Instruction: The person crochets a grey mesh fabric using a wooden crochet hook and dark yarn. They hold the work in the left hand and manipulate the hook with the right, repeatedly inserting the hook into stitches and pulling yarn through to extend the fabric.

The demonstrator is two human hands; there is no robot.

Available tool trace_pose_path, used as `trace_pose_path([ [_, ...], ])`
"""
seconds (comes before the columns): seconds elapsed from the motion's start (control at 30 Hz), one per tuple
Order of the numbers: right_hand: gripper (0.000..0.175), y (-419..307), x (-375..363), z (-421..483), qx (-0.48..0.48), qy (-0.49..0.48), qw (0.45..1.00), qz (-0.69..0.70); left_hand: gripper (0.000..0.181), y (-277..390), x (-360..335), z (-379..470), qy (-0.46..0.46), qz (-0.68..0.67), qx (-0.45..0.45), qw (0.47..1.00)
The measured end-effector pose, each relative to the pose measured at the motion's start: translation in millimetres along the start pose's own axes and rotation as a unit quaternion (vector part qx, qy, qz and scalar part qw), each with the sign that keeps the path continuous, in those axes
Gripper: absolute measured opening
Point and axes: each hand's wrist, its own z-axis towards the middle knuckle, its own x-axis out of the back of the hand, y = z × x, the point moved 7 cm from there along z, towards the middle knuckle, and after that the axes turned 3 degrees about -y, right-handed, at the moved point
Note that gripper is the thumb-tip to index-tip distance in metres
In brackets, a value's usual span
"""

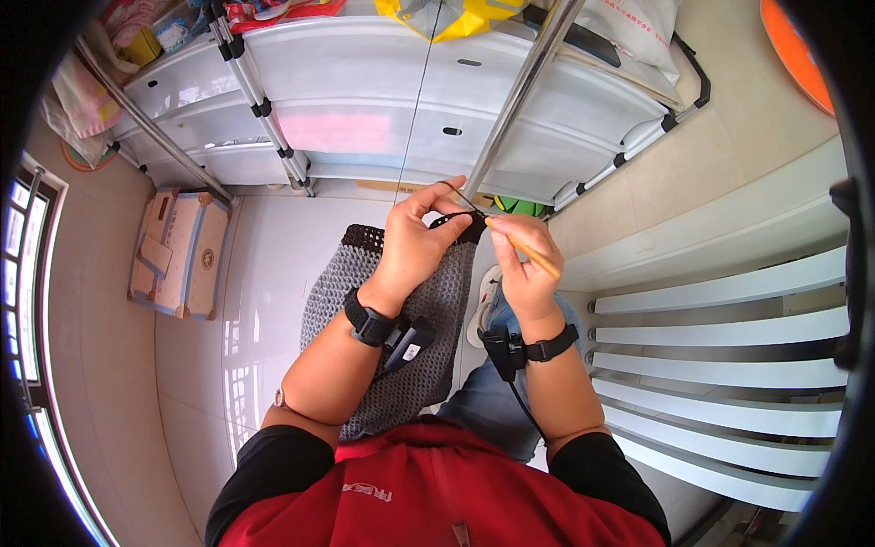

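Note:
A grey crocheted piece with a black top band hangs over my lap and left leg. My left hand pinches the black band near its right end, and a strand of black yarn passes over its raised index finger. Between the thumb and fingers of my right hand is a crochet hook with a tan handle. Its tip meets the black edge beside my left thumb. The exact stitch is too small to make out. A thin dark yarn line runs upward from my left hand.
White fabric shelving with metal poles stands ahead. A patterned storage box sits on the tiled floor at left. White slats are close on my right. A green item lies under the shelving.

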Motion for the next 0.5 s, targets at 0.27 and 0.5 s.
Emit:
trace_pose_path([
  [0.27, 0.013, 16, -5, 0, -0.119, 0.049, 0.964, 0.235, 0.056, -28, -24, -8, -0.034, -0.409, 0.195, 0.891],
  [0.5, 0.014, -11, 2, 1, 0.008, 0.027, 0.999, -0.023, 0.051, -20, -10, -5, 0.01, -0.275, 0.127, 0.953],
])
